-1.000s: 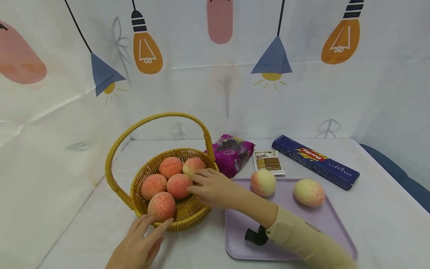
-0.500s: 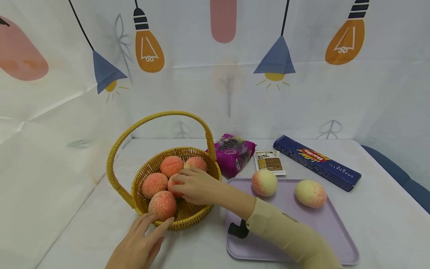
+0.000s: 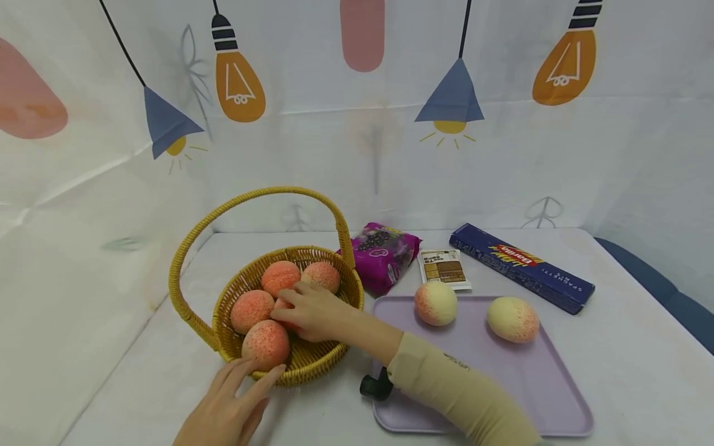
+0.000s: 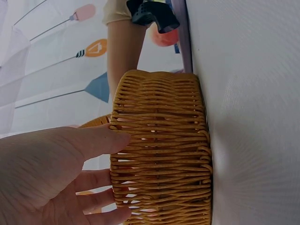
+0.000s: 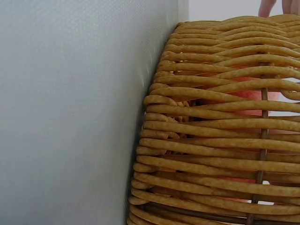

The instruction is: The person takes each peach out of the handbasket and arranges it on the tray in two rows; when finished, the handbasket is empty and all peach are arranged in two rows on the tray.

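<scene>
Head view: R hand (image 3: 315,314) grips a peach (image 3: 282,304) inside the basket (image 3: 313,371), 4 more peaches (image 3: 266,344) alongside; L hand (image 3: 225,401) pinches basket's near rim; tray (image 3: 524,390) w/ 2 paler peaches (image 3: 436,303) sits right of basket.

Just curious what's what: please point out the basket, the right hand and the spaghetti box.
Basket (image 4: 161,150): left wrist view, on its woven outer wall.
Right hand (image 3: 314,313): head view, on the back of the hand.
Spaghetti box (image 3: 522,267): head view, on its blue printed surface.

Even light, soft shadows, dimmer wrist views
</scene>
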Tool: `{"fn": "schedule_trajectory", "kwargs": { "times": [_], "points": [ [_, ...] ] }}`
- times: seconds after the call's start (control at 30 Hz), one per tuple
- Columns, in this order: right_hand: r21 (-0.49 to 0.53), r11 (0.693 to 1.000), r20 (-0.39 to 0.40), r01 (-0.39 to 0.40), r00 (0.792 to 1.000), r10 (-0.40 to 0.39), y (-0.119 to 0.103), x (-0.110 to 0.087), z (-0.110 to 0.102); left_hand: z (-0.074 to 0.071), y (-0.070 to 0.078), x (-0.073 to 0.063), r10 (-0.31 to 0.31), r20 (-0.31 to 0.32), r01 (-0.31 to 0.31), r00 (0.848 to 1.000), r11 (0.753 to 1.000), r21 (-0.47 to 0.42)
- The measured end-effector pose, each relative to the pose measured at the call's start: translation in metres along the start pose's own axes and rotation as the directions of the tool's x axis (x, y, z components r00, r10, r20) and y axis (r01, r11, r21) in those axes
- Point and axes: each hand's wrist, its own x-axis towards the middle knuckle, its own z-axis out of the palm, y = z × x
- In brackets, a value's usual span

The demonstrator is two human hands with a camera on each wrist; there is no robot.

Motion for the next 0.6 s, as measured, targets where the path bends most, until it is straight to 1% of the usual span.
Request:
{"fn": "schedule_trajectory", "kwargs": {
  "times": [0.17,0.3,0.43,0.6],
  "points": [
    [-0.037,0.999,0.067,-0.014,0.998,0.016,-0.0018,-0.0015,0.0025,0.0016,-0.0009,-0.0007,0.011,-0.008,-0.011,1.0,1.0,0.006],
    [-0.045,0.998,0.127,-0.041,0.991,0.046,-0.0044,-0.0012,0.0013,0.0033,-0.0024,-0.0016,0.02,-0.013,-0.02,1.0,1.0,0.009],
    [-0.061,0.997,0.15,-0.054,0.987,0.062,-0.0061,0.0011,-0.0018,0.0043,-0.004,-0.002,0.029,-0.026,-0.029,0.999,1.0,0.007],
    [-0.069,0.996,0.15,-0.049,0.987,0.059,-0.0061,-0.0006,-0.0033,0.0053,-0.0034,-0.0014,0.031,-0.034,-0.03,0.999,0.999,0.014]
  ]
}}
